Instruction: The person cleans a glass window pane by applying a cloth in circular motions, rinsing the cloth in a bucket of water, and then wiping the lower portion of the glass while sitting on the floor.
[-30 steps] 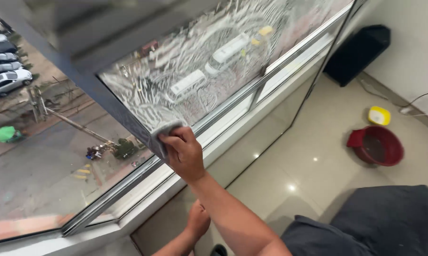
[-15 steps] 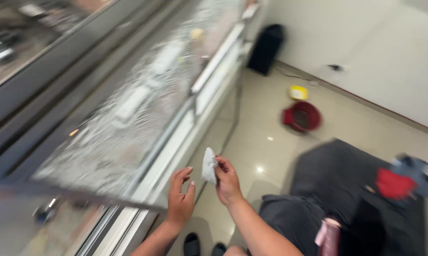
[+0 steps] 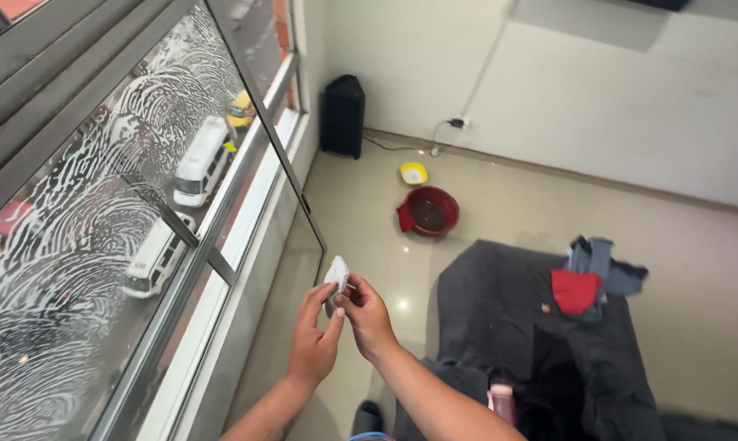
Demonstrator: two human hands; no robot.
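Glossy pale floor tiles (image 3: 499, 212) run from a soap-streaked window (image 3: 83, 237) on the left to a plain white wall (image 3: 630, 98) at the far side, where a black speaker-like box (image 3: 342, 116) stands in the corner. Near it on the floor sit a red basin (image 3: 432, 211) and, just beyond, a small yellow dish (image 3: 413, 173). A dark covered piece of furniture (image 3: 540, 343) at right carries a heap of red and blue-grey cloths (image 3: 593, 278). The furniture's near edge and both forearms are cut off by the frame, and a pinkish object at the bottom edge is too unclear to identify. Both hands meet in mid-air beside the window: the left hand (image 3: 313, 343) and right hand (image 3: 370, 320) each pinch a small pale wiping pad (image 3: 336, 272) between their fingertips, its top showing above them.
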